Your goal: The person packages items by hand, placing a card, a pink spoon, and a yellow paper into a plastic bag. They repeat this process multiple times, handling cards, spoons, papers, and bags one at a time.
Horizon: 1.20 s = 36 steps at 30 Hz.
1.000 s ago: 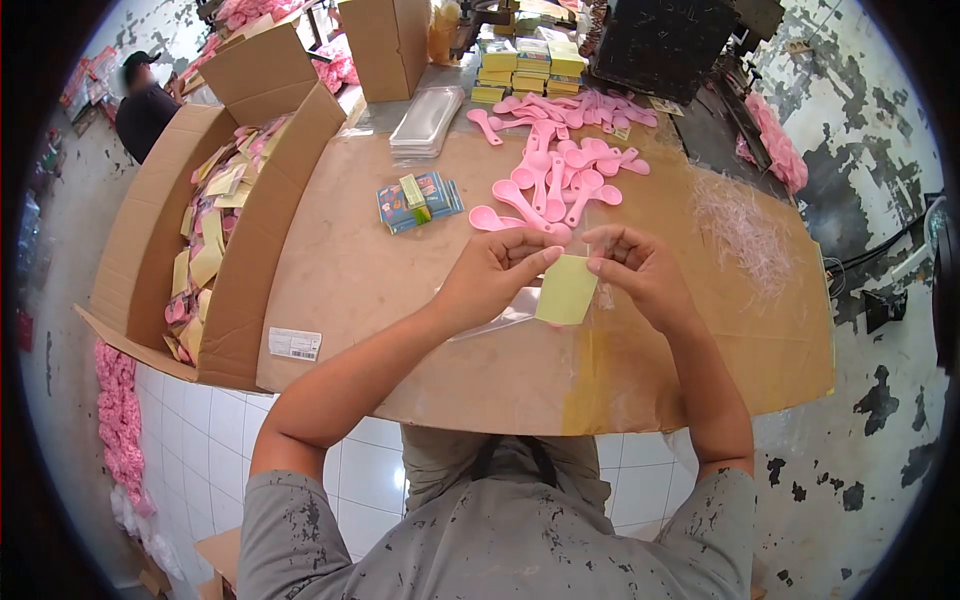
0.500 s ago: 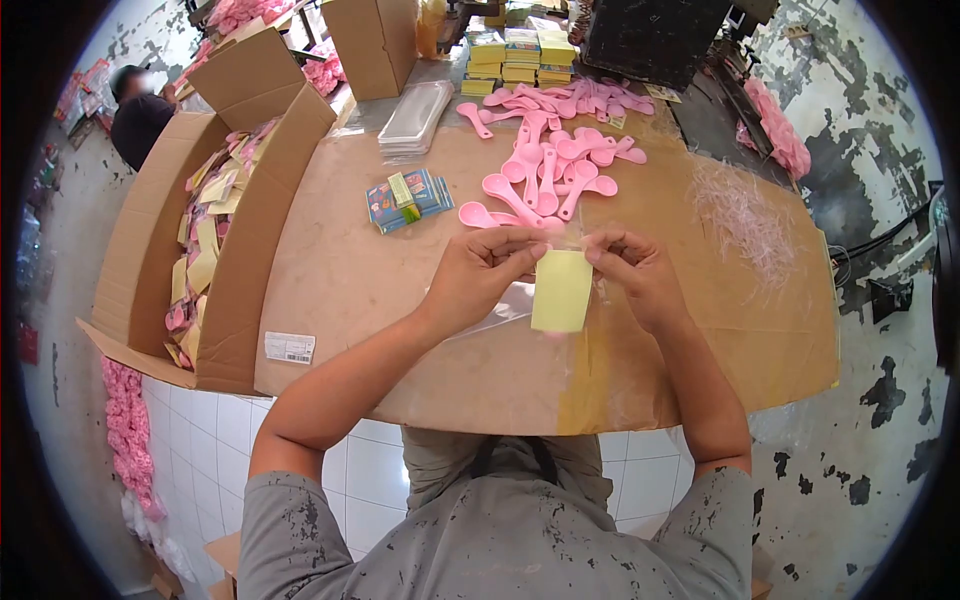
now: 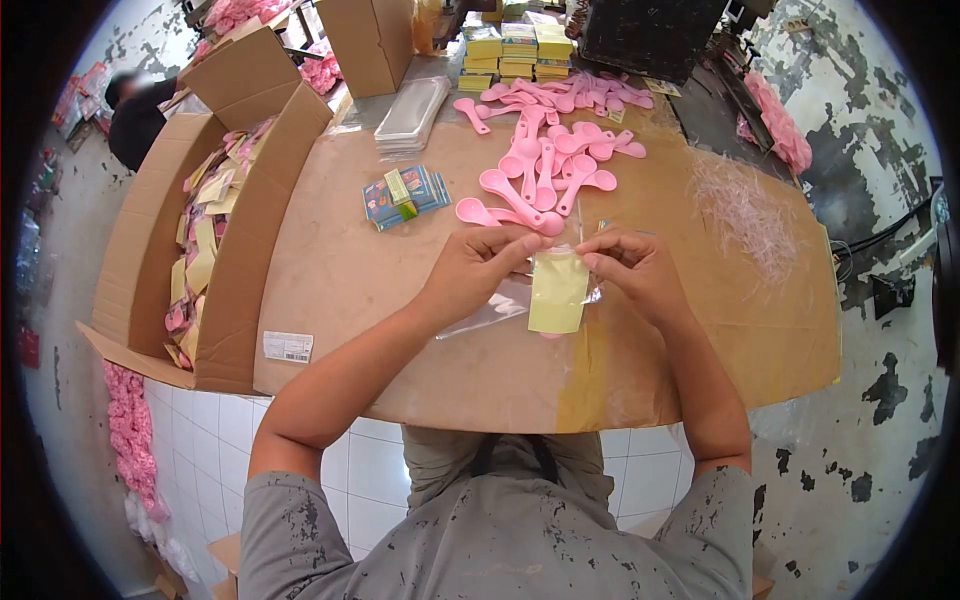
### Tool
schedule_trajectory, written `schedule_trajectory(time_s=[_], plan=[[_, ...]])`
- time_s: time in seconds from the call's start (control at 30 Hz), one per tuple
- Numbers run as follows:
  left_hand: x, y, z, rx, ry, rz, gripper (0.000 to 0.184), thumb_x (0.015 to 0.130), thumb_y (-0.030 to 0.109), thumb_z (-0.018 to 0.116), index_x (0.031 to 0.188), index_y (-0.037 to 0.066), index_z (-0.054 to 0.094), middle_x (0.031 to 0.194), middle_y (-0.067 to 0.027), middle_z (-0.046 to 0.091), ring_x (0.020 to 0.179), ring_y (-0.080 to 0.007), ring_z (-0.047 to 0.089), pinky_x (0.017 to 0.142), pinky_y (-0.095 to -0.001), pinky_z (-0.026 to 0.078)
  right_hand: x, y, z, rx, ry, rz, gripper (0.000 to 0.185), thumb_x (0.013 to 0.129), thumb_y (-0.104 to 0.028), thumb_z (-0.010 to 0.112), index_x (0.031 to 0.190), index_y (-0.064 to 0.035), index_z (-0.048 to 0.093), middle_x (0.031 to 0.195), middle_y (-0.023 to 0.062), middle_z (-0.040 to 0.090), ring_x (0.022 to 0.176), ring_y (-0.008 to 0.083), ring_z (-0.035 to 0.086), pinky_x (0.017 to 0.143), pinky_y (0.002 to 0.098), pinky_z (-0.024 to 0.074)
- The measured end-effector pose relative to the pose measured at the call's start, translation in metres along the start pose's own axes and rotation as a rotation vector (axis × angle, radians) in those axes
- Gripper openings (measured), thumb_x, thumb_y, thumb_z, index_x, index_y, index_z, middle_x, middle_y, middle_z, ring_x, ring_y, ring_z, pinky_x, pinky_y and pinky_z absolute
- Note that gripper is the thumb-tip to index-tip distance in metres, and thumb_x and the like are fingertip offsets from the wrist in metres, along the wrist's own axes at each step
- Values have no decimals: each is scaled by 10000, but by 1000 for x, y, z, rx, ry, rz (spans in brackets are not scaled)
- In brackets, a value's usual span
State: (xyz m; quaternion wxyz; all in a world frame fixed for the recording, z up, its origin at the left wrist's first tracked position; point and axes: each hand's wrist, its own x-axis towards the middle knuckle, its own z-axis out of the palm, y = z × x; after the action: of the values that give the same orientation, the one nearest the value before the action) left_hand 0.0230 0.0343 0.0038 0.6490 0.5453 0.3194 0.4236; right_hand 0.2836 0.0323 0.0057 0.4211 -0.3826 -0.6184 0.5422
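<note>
A pale yellow card (image 3: 558, 295) hangs inside a small clear plastic bag (image 3: 563, 254) just above the cardboard table top. My left hand (image 3: 480, 270) pinches the bag's top left corner. With thumb and forefinger, my right hand (image 3: 637, 272) grips its top right corner. A bit of pink shows under the card's lower edge; the rest of that object is hidden. Beyond my hands lies a pile of pink plastic measuring spoons (image 3: 545, 170). More clear plastic bags (image 3: 490, 308) lie flat beside my left hand. Blue printed cards (image 3: 405, 198) sit in a bundle farther left.
At left stands an open cardboard box (image 3: 265, 230) filled with packed pink and yellow pieces. Clear plastic cases (image 3: 412, 115) and stacked cards (image 3: 515, 55) are at the back. Shredded plastic strips (image 3: 745, 225) lie at right. Another person (image 3: 135, 120) is at far left.
The bag's upper part and its shine now show more clearly over the card. My right fingers have shifted slightly left and down along its top edge. The left hand stays nearly in place.
</note>
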Motion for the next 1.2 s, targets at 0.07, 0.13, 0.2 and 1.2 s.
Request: schedule_trajectory(time_s=[0.07, 0.13, 0.2, 1.2], plan=[[2, -6, -2, 41, -16, 11, 262, 1042, 128, 636, 1241, -27, 706, 1196, -98, 733, 1045, -150, 707, 909, -319, 594, 1, 1, 0, 21, -12, 8, 165, 962, -66, 731, 1097, 29, 744, 986, 29, 727, 850, 72, 662, 755, 238, 532], [5, -10, -4, 70, -44, 24, 273, 1045, 130, 635, 1261, -26, 693, 1184, -91, 733, 1043, -140, 705, 907, -309, 593, 2, 2, -5, 20, -35, 31, 174, 964, -57, 725, 1116, 27, 733, 1009, 30, 726, 871, 73, 663, 773, 240, 535], [5, -11, -4, 85, -58, 27, 282, 1047, 130, 632, 1277, -26, 683, 1176, -86, 733, 1043, -132, 703, 905, -302, 592, 1, 3, -6, 18, -35, 26, 205, 964, -47, 719, 1156, 24, 710, 1033, 32, 723, 894, 79, 664, 792, 243, 537], [8, 50, -69, -76, 562, 695, 602, 1103, 470, 389, 1489, 16, 475, 1378, -121, 638, 1184, -216, 655, 986, -362, 507, 0, -24, -45, -680, 166, -136, 387, 921, -164, 744, 1275, -25, 676, 1102, 86, 706, 1051, 208, 658, 931, 339, 506]])
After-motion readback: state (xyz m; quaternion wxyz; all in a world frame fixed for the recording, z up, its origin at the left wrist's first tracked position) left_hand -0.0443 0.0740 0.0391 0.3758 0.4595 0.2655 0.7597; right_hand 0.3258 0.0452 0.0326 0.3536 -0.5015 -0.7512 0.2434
